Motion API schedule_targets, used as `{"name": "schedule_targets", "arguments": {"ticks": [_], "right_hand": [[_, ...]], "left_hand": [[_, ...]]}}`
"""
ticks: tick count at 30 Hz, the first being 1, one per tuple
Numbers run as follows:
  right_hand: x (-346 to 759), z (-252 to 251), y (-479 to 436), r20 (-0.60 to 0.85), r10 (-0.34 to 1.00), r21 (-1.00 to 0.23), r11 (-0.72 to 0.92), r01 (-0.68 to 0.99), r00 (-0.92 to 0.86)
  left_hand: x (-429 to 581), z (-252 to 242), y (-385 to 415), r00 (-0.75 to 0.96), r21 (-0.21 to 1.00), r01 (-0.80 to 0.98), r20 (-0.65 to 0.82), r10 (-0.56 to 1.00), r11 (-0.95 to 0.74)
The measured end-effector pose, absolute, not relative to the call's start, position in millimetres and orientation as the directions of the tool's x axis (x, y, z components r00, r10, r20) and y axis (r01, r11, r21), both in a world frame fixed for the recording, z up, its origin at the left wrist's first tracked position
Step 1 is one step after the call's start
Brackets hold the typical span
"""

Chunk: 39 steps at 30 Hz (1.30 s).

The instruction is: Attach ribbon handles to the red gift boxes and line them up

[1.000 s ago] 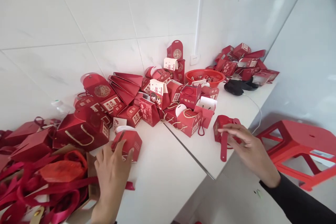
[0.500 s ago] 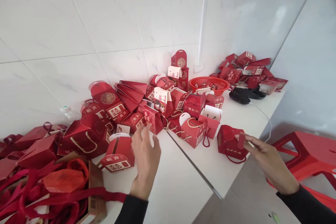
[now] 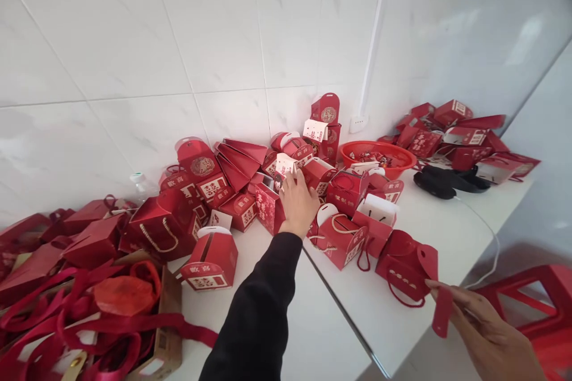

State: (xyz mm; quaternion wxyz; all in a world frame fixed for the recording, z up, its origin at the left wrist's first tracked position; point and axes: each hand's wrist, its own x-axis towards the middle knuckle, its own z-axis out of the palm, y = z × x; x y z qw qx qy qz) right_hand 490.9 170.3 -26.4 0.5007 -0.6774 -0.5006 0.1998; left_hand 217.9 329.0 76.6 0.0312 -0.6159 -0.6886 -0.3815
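My left hand (image 3: pixel 299 203) reaches over the pile, fingers apart, in front of a small white-topped red gift box (image 3: pixel 285 163). The hand hides most of that box, so I cannot tell whether it touches it. Left of the wrist stands an open red box with a white flower pattern (image 3: pixel 267 205). At the right, my right hand (image 3: pixel 485 324) pinches a small red tag (image 3: pixel 442 311) with rounded ends. Just beyond those fingertips sits a dark red gift box (image 3: pixel 407 265) with a cord handle.
Many red gift boxes (image 3: pixel 212 259) lie along the tiled wall. A carton (image 3: pixel 168 321) of red ribbons (image 3: pixel 111 324) stands at front left. Farther back are a red plastic basket (image 3: pixel 378 149), a black object (image 3: pixel 451 180) with a white cable, and more boxes. A red stool (image 3: pixel 545 292) stands beside the table (image 3: pixel 357 315).
My left hand has moved right and forward, from beside the front box to the white-topped box. My right hand, still with the red tag, has drawn back from the dark red box. The view has shifted.
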Motion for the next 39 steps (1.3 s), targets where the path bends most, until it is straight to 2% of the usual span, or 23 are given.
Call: {"name": "schedule_targets", "arguments": {"ticks": [4, 10, 15, 19, 22, 25, 28, 32, 35, 39], "right_hand": [[484, -29, 160, 0.269, 0.884, -0.870, 0.053, 0.490, 0.382], [465, -23, 152, 0.389, 0.877, -0.861, 0.237, 0.450, 0.282], [446, -10, 143, 0.415, 0.887, -0.856, 0.305, 0.417, 0.203], [436, 0, 135, 0.320, 0.922, -0.865, 0.191, 0.464, 0.217], [425, 1, 129, 0.183, 0.969, -0.925, 0.111, 0.362, 0.169], [409, 3, 121, 0.050, 0.996, -0.983, 0.036, 0.179, 0.075], [390, 5, 111, -0.031, 0.998, -0.997, -0.027, 0.066, -0.056], [368, 8, 98, -0.109, 0.969, -0.994, -0.103, 0.037, -0.223], [359, 11, 89, -0.095, 0.942, -0.995, -0.076, 0.069, -0.322], [351, 17, 82, -0.049, 0.898, -0.995, -0.008, 0.095, -0.438]], "left_hand": [[200, 72, 327, -0.297, 0.524, 0.851, 0.548, 0.782, -0.044], [172, 79, 331, -0.512, 0.669, 0.743, 0.539, 0.669, 0.029], [161, 96, 318, -0.598, 0.747, 0.663, 0.565, 0.568, -0.045], [153, 101, 266, -0.561, 0.731, 0.652, 0.643, 0.521, -0.200], [145, 77, 201, -0.516, 0.708, 0.631, 0.688, 0.511, -0.316], [136, 35, 130, -0.563, 0.788, 0.549, 0.595, 0.573, -0.278], [127, -1, 75, -0.611, 0.841, 0.499, 0.513, 0.603, -0.210], [116, -19, 42, -0.645, 0.864, 0.491, 0.444, 0.622, -0.108], [113, -17, 34, -0.621, 0.864, 0.502, 0.398, 0.675, -0.048], [135, -9, 15, -0.627, 0.759, 0.649, 0.576, 0.525, -0.057]]}}
